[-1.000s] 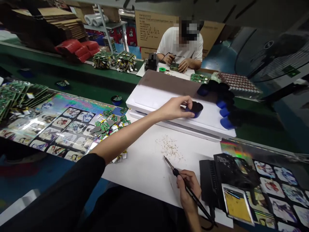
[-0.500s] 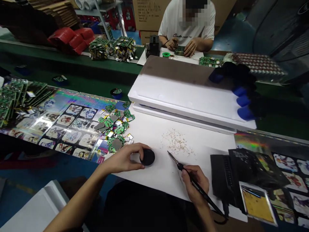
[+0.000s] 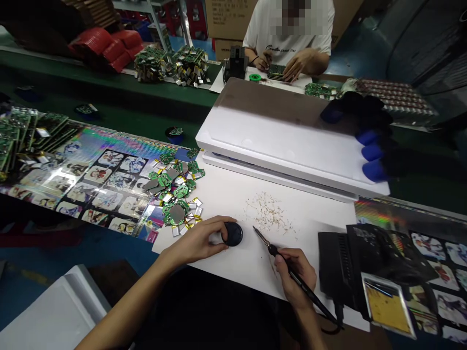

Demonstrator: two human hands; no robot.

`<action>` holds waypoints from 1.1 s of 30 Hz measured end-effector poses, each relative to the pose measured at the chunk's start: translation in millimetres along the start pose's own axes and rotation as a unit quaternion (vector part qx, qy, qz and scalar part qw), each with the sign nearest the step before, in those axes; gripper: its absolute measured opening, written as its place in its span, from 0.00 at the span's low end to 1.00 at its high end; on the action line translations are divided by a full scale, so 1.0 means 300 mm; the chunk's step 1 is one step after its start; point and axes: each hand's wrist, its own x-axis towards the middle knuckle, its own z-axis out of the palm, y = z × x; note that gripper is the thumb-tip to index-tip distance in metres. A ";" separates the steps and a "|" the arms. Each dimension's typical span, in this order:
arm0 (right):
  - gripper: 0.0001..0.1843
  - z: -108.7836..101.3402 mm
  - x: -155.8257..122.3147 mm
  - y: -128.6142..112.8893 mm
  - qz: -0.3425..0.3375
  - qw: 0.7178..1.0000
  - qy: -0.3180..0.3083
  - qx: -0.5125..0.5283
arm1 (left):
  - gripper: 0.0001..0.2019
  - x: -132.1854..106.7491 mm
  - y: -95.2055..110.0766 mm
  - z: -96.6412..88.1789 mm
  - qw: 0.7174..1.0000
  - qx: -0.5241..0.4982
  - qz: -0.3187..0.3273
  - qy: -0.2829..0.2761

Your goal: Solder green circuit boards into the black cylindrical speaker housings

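Observation:
My left hand (image 3: 204, 238) is closed around the edge of a round black cup-like piece (image 3: 234, 234), held low over the white work sheet (image 3: 219, 194). In my right hand (image 3: 297, 274) is a soldering iron (image 3: 272, 249), gripped like a pen, its tip pointing up and to the left. The tip sits just right of the black piece, apart from it. Beyond the tip, small golden and pale bits (image 3: 270, 212) lie scattered on the sheet. Left of my left hand is a loose heap of green circuit boards (image 3: 178, 189) with silver battery cells.
White foam trays (image 3: 292, 141) stand behind the sheet, with blue-black round pieces (image 3: 374, 170) at their right. A black box (image 3: 332, 265) and a yellow sponge tray (image 3: 388, 304) lie right. Across the bench a co-worker (image 3: 292, 48) handles boards. Stacked boards (image 3: 22, 136) stand far left.
My left hand has moved slightly right with the round black piece, which is now tilted to show its hollow face. The soldering iron has hardly moved.

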 end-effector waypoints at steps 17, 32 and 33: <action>0.17 0.050 0.053 -0.112 0.009 0.981 0.168 0.093 | 0.10 0.073 0.021 -0.089 0.991 0.091 0.034 0.091; 0.13 0.072 0.061 -0.103 -0.070 0.984 0.105 0.122 | 0.13 -0.175 -0.080 -0.279 0.940 0.230 -0.134 0.212; 0.13 0.072 0.065 -0.110 -0.074 0.985 0.104 0.118 | 0.13 -0.166 -0.069 -0.280 0.946 0.215 -0.127 0.207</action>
